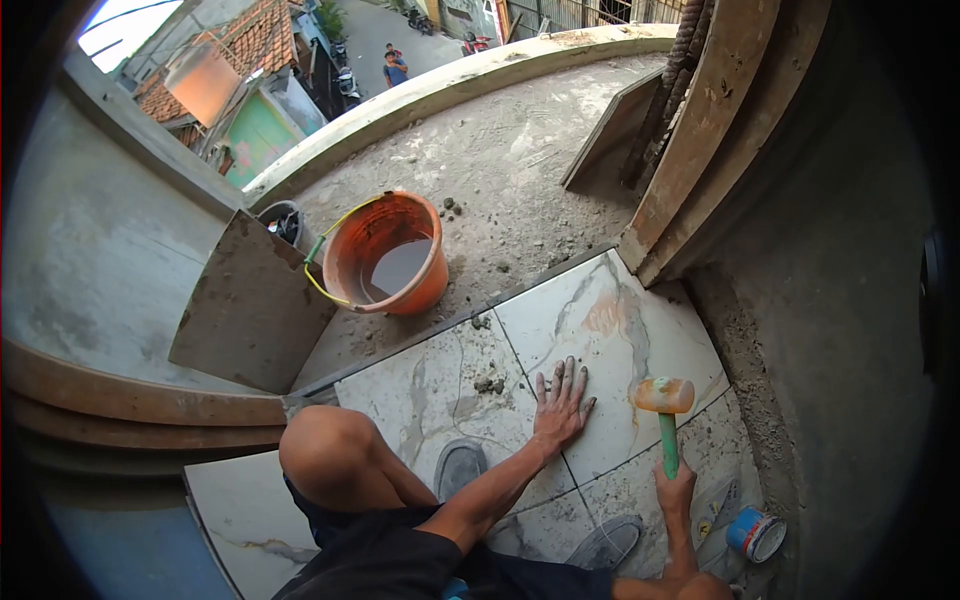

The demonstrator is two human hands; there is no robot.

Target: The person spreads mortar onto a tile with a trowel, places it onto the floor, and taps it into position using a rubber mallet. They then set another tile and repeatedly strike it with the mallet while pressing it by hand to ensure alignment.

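My left hand (562, 408) lies flat with spread fingers on a white marble-patterned floor tile (590, 325), near the joint with the tile to its left. In my right hand (676, 487) is a rubber mallet (664, 395), gripped by its green handle. Its pale orange head hangs over the right part of the same tile. Small clumps of wet mortar (488, 385) dot the neighbouring tile (415, 400). A reddish smear marks the far part of the tile under my left hand.
An orange bucket (425, 285) of murky water stands beyond the tiles, by a leaning board (250, 310) and a small dark pail (283, 222). A blue can (755, 534) sits at right. Past the curved ledge (480, 72), a person (396, 70) stands below.
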